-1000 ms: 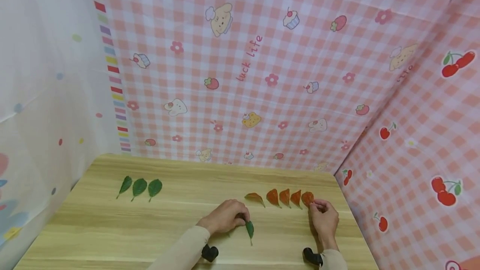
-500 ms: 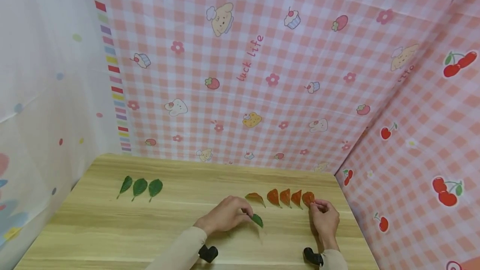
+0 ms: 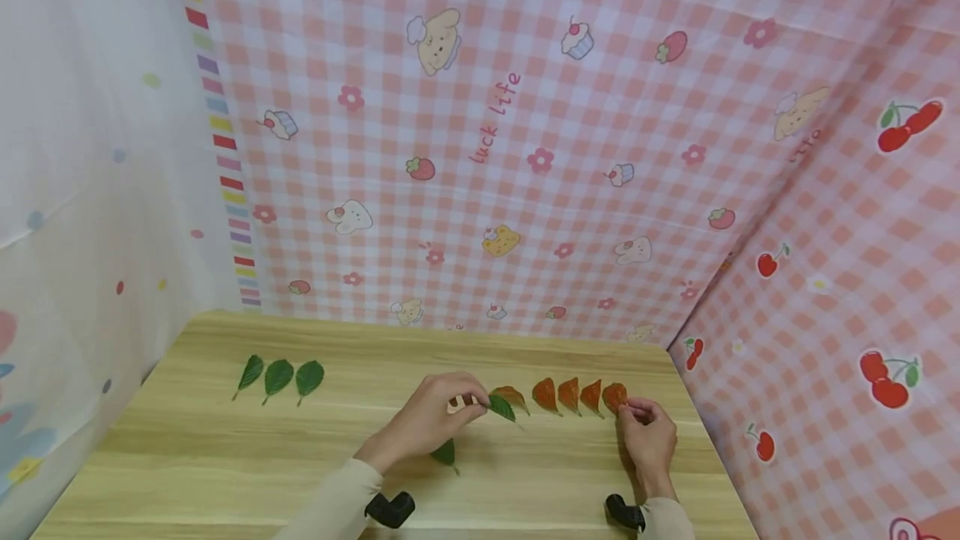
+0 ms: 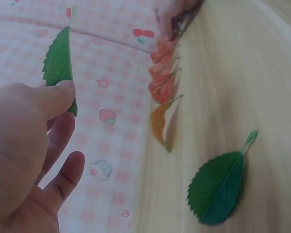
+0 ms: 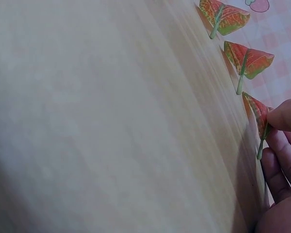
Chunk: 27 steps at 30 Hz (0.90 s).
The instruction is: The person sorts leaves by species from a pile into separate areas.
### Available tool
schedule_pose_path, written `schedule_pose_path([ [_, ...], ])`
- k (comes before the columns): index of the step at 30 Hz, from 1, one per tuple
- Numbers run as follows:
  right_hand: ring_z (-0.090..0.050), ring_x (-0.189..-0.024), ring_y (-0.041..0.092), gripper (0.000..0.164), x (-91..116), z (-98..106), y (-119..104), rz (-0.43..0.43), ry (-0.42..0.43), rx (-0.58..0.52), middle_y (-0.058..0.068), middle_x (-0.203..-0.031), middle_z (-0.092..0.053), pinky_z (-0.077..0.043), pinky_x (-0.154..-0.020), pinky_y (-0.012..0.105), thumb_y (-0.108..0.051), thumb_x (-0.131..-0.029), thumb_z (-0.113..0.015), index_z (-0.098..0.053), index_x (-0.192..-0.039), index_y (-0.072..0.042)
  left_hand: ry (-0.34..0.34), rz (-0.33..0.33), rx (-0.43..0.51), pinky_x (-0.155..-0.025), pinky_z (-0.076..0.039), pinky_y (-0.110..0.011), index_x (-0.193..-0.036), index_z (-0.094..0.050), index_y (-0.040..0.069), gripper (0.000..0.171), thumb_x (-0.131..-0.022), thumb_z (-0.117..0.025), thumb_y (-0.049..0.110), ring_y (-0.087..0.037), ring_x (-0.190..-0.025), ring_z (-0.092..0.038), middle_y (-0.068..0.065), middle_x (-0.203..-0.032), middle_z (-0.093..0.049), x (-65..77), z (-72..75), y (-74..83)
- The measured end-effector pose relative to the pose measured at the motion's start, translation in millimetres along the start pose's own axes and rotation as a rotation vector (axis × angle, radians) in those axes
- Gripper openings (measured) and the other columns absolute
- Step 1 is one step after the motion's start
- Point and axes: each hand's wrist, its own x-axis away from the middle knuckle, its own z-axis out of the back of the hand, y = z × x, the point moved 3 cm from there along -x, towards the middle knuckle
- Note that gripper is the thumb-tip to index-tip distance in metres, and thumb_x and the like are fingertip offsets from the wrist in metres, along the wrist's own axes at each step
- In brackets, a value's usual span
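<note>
My left hand (image 3: pixel 429 417) pinches a green leaf (image 3: pixel 501 408) by one end between thumb and finger. In the left wrist view this leaf (image 4: pixel 58 58) has a toothed edge, its stem pointing up and away from the hand. Another green leaf (image 4: pixel 216 189) lies on the table, partly hidden under the left hand in the head view. On the right, my right hand (image 3: pixel 649 438) pinches the rightmost red-orange leaf (image 5: pixel 258 114) near its stem. Several more red-orange leaves (image 3: pixel 569 395) lie in a row beside it. The leftmost one (image 3: pixel 512 397), more yellow-orange and curled, is partly overlapped by the held green leaf.
Three green leaves (image 3: pixel 279 377) lie in a row at the far left of the wooden table (image 3: pixel 225 473). A pink checked cloth (image 3: pixel 450 215) hangs behind the table, and another (image 3: pixel 840 340) lines its right side. A pale cloth (image 3: pixel 112 215) hangs on the left.
My left hand has lifted the green leaf and carried it away from me towards the row of red-orange leaves. Another green leaf now shows beneath that hand. The right hand stays in place.
</note>
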Motion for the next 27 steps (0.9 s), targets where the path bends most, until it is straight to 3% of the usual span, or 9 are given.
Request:
schedule_pose_path([
  [7, -0.059, -0.074, -0.010, 0.015, 0.0, 0.1, -1.6, -0.003, 0.004, -0.008, 0.003, -0.091, -0.081, -0.046, -0.069, 0.010, -0.008, -0.098, -0.083, -0.081, -0.111, 0.000, 0.083, -0.013, -0.057, -0.083, -0.064, -0.036, -0.108, -0.083, 0.023, 0.013, -0.105, -0.081, 0.010, 0.001, -0.095, -0.071, 0.007, -0.114, -0.082, 12.3, 20.8, -3.4],
  [13, -0.060, -0.075, -0.007, 0.016, 0.5, 0.0, -1.1, -0.019, -0.011, -0.001, 0.001, -0.091, -0.080, -0.048, -0.068, 0.012, -0.010, -0.099, -0.082, -0.081, -0.112, -0.001, 0.164, -0.015, -0.071, -0.085, -0.065, -0.028, -0.106, -0.084, 0.018, 0.015, -0.102, -0.081, 0.004, -0.002, -0.092, -0.072, 0.004, -0.111, -0.083, 25.6, 36.2, -10.0],
  [18, -0.060, -0.075, -0.008, 0.016, 1.3, 0.1, -1.1, -0.029, -0.012, 0.003, 0.002, -0.093, -0.080, -0.048, -0.068, 0.012, -0.010, -0.100, -0.081, -0.081, -0.113, -0.002, 0.222, -0.003, -0.118, -0.089, -0.067, -0.031, -0.106, -0.085, 0.016, 0.016, -0.100, -0.083, 0.001, -0.009, -0.098, -0.077, 0.003, -0.111, -0.084, 36.9, 50.3, -18.6],
  [27, -0.060, -0.076, -0.005, 0.016, 0.7, 0.2, -1.6, -0.020, -0.004, -0.003, 0.001, -0.090, -0.079, -0.047, -0.068, 0.013, -0.011, -0.100, -0.083, -0.081, -0.111, -0.001, 0.333, 0.122, -0.168, -0.092, -0.070, -0.042, -0.108, -0.087, 0.015, 0.024, -0.100, -0.076, -0.005, -0.027, -0.109, -0.082, -0.007, -0.121, -0.084, 60.8, 76.9, -38.3],
])
